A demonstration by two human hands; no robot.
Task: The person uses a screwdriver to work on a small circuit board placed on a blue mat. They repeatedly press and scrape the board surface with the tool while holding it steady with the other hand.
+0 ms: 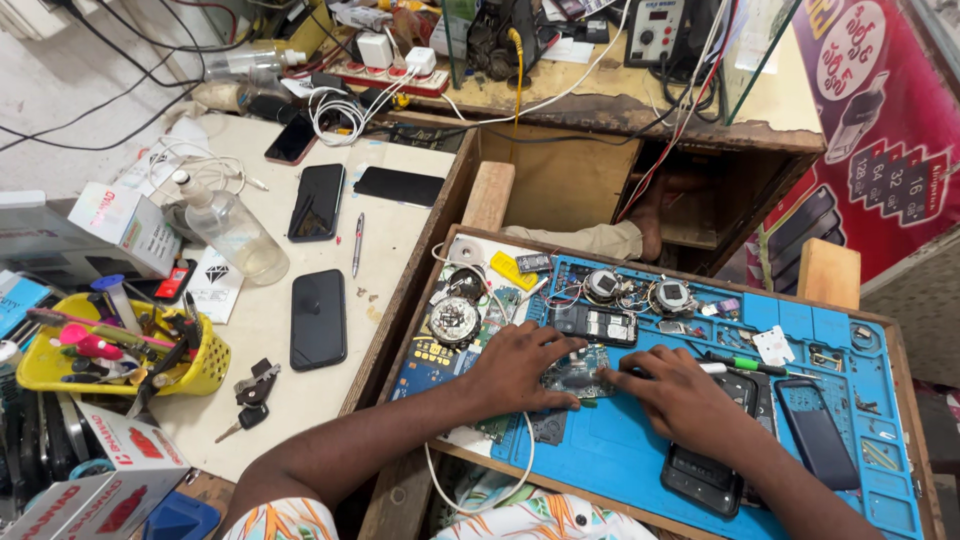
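Blue mat (620,450) carries a circuit board (575,372); left hand (520,365) fingers press it flat, right hand (680,395) fingers pinch a tool; steady pressure seems best.

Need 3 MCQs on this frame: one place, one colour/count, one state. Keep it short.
1. Where does the yellow basket sit?
A. left of the blue mat
B. on the blue mat
C. right of it

2. What colour is the work mat?
A. red
B. blue
C. green

3. What is the left hand doing?
A. hanging in the air
B. gripping the plastic bottle
C. resting on a circuit board

Answers: 1 A, it stands at the far left of the pale table; 2 B, the mat under both hands is blue; 3 C, its fingers lie on the board.
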